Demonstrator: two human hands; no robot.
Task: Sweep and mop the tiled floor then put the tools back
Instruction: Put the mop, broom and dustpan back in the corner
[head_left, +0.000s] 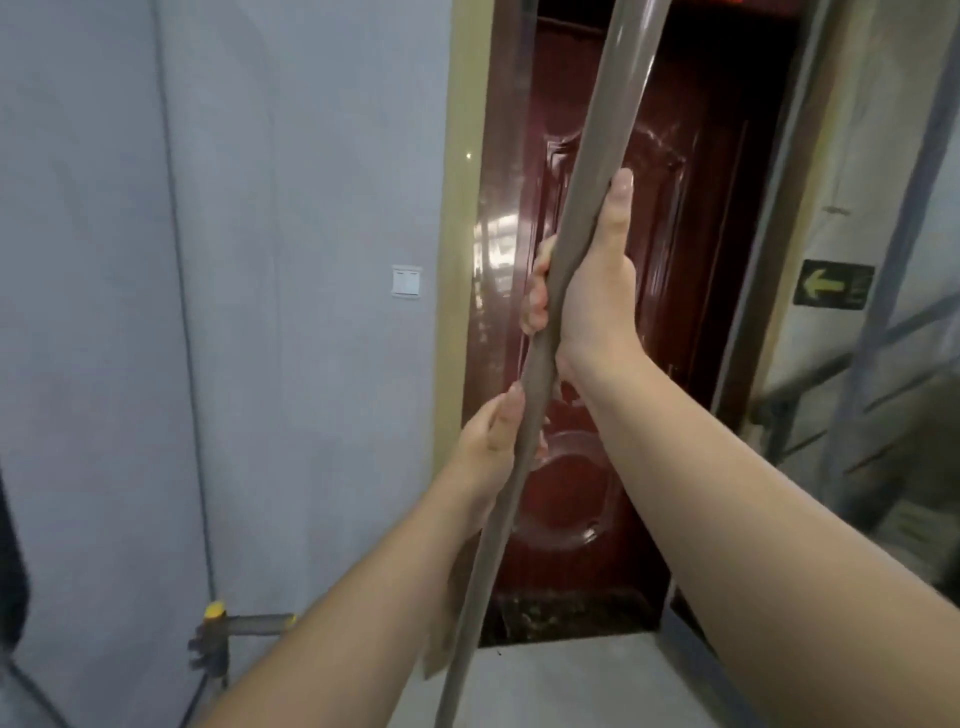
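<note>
A long grey-brown tool handle (597, 171) runs nearly upright through the middle of the view, leaning right at the top. Its head is out of view below the frame. My right hand (592, 291) grips the handle at mid-height, fingers wrapped round it and thumb lying up along the shaft. My left hand (493, 447) holds the handle lower down, thumb along its left side and fingers curled behind it. Both forearms reach in from the bottom.
A glossy dark red door (613, 364) in a yellowish frame stands straight ahead. On the left is a grey wall with a white light switch (407, 281). A green arrow sign (834, 285) hangs at right. A pipe fitting with a yellow cap (215, 613) sits low left. Pale floor (561, 680) below.
</note>
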